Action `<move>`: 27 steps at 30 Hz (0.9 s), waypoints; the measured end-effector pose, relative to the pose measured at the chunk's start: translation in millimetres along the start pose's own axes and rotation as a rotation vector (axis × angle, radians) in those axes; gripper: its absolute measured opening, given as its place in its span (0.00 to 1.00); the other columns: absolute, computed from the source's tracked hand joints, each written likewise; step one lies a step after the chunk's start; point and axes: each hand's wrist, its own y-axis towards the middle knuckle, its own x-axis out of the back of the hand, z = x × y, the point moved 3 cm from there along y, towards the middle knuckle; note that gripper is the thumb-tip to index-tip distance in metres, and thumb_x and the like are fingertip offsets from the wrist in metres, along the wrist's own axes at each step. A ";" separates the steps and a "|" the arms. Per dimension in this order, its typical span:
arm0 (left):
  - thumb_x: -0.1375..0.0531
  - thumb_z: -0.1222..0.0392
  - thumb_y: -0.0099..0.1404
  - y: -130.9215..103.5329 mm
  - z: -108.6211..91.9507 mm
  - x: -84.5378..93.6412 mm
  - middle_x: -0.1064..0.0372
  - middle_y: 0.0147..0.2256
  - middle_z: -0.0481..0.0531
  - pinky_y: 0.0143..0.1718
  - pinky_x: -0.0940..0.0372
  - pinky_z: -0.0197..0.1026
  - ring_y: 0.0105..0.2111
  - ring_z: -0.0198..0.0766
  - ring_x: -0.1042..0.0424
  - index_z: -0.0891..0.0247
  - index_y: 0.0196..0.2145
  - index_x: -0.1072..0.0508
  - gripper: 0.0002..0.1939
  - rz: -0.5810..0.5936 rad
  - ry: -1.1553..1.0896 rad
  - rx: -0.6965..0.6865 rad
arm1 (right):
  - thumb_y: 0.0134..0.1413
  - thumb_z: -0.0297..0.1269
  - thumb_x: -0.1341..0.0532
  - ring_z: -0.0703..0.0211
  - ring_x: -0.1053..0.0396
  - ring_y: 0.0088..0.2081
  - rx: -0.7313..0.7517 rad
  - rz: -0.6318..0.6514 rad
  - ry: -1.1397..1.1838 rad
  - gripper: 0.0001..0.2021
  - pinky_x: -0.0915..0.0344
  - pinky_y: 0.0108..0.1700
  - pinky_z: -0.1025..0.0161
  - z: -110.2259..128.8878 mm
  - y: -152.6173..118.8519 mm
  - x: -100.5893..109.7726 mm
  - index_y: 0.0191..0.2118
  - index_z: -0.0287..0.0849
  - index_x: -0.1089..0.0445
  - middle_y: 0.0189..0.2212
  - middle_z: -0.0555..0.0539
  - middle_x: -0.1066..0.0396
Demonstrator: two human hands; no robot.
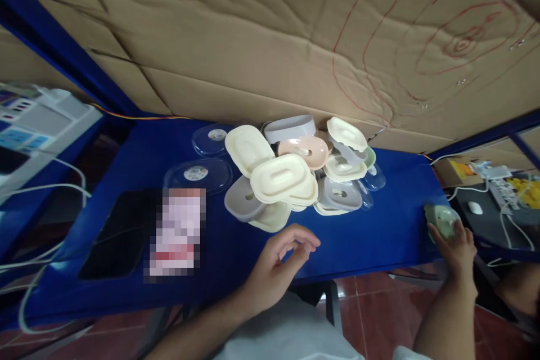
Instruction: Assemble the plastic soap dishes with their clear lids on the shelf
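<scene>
My left hand [280, 264] hangs over the front of the blue table with its fingers curled and thumb tip close to the fingertips; nothing shows in it. Just beyond it lies a heap of oval plastic pieces: cream lids [280, 177], a peach dish [301, 151] with a slot, and grey-white dishes [242, 199]. Far to the right, my right hand [458, 247] grips a pale green plastic dish [441, 216] at the table's right edge. Its fingers wrap the near side of the dish, partly hiding it.
Clear oval covers [198, 174] with round stickers lie left of the heap. A black flat item [116, 236] and a blurred-out pink item [179, 230] are on the left. Cardboard [253, 39] walls the back. Another person's limb [521, 289] shows at right, near a white mouse [475, 207].
</scene>
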 end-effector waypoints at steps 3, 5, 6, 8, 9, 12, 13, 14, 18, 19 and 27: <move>0.39 0.46 0.77 1.8 1.7 -3.9 0.23 0.44 0.56 0.47 0.31 0.44 0.44 0.42 0.24 0.61 0.43 0.21 0.16 0.034 0.026 0.021 | 0.35 0.73 0.31 0.12 0.29 0.60 -0.174 -0.048 -0.060 0.36 0.39 0.56 0.19 19.7 -14.4 2.9 0.48 0.57 0.21 0.51 0.26 0.22; 0.39 0.46 0.77 2.1 4.1 -6.8 0.22 0.46 0.57 0.49 0.32 0.45 0.46 0.43 0.23 0.61 0.45 0.21 0.16 0.088 0.056 0.053 | 0.40 0.70 0.31 0.13 0.28 0.60 -0.312 -0.046 -0.016 0.35 0.37 0.57 0.20 41.7 -31.7 8.3 0.53 0.59 0.20 0.54 0.29 0.22; 0.38 0.46 0.76 2.2 6.2 -8.8 0.23 0.47 0.58 0.50 0.31 0.46 0.47 0.44 0.23 0.61 0.48 0.22 0.15 0.124 0.063 0.068 | 0.42 0.68 0.30 0.14 0.28 0.61 -0.400 -0.045 0.038 0.34 0.37 0.58 0.21 55.1 -43.5 11.8 0.56 0.62 0.21 0.56 0.31 0.22; 0.34 0.47 0.73 2.5 11.9 -14.3 0.25 0.54 0.61 0.53 0.31 0.49 0.53 0.47 0.24 0.58 0.58 0.26 0.21 0.192 0.040 0.088 | 0.52 0.66 0.36 0.20 0.29 0.63 -0.449 -0.032 0.151 0.35 0.33 0.58 0.25 92.8 -70.1 18.2 0.65 0.66 0.28 0.61 0.36 0.24; 0.31 0.48 0.70 2.9 15.1 -17.8 0.29 0.60 0.64 0.55 0.30 0.51 0.58 0.50 0.27 0.55 0.65 0.32 0.31 0.215 0.009 0.093 | 0.56 0.64 0.39 0.23 0.28 0.63 -0.443 -0.008 0.221 0.34 0.30 0.57 0.28 116.3 -84.2 20.0 0.69 0.68 0.33 0.62 0.39 0.25; 0.20 0.47 0.55 5.1 21.3 -29.5 0.53 0.76 0.66 0.62 0.34 0.62 0.72 0.62 0.42 0.43 0.77 0.56 0.65 0.234 -0.147 0.084 | 0.60 0.62 0.42 0.20 0.28 0.63 -0.277 0.216 0.575 0.36 0.29 0.56 0.20 204.8 -122.2 13.5 0.73 0.65 0.38 0.62 0.40 0.25; 0.19 0.46 0.52 5.9 20.8 -32.7 0.57 0.77 0.66 0.65 0.36 0.65 0.73 0.63 0.45 0.41 0.78 0.61 0.71 0.223 -0.216 0.065 | 0.60 0.62 0.39 0.21 0.30 0.65 -0.138 0.375 0.644 0.36 0.29 0.58 0.20 238.6 -132.4 7.3 0.72 0.63 0.37 0.65 0.40 0.28; 0.20 0.45 0.52 6.4 19.1 -34.7 0.55 0.76 0.66 0.67 0.39 0.66 0.73 0.64 0.45 0.41 0.78 0.62 0.71 0.202 -0.285 0.042 | 0.58 0.63 0.35 0.22 0.34 0.68 0.008 0.523 0.700 0.38 0.30 0.61 0.23 270.9 -141.0 0.8 0.72 0.61 0.35 0.68 0.39 0.33; 0.24 0.42 0.60 -0.3 8.9 -26.7 0.36 0.68 0.65 0.69 0.41 0.63 0.67 0.60 0.33 0.49 0.77 0.52 0.59 0.086 -0.398 -0.019 | 0.50 0.73 0.32 0.27 0.35 0.68 0.270 0.679 0.907 0.45 0.28 0.63 0.34 347.3 -144.5 -17.3 0.70 0.56 0.33 0.70 0.36 0.39; 0.24 0.42 0.59 -5.2 7.7 -21.6 0.34 0.66 0.65 0.69 0.42 0.63 0.65 0.59 0.31 0.51 0.77 0.50 0.59 0.080 -0.370 -0.018 | 0.53 0.74 0.35 0.28 0.33 0.67 0.258 0.707 0.986 0.44 0.28 0.62 0.35 352.5 -139.7 -19.7 0.70 0.56 0.33 0.69 0.36 0.37; 0.23 0.29 0.46 -70.5 22.0 37.7 0.23 0.53 0.64 0.59 0.32 0.63 0.55 0.62 0.25 0.54 0.73 0.40 0.63 0.084 -0.310 0.117 | 0.64 0.47 0.31 0.33 0.39 0.72 0.444 0.794 0.551 0.29 0.33 0.67 0.33 317.4 -127.9 -16.8 0.68 0.58 0.31 0.72 0.41 0.37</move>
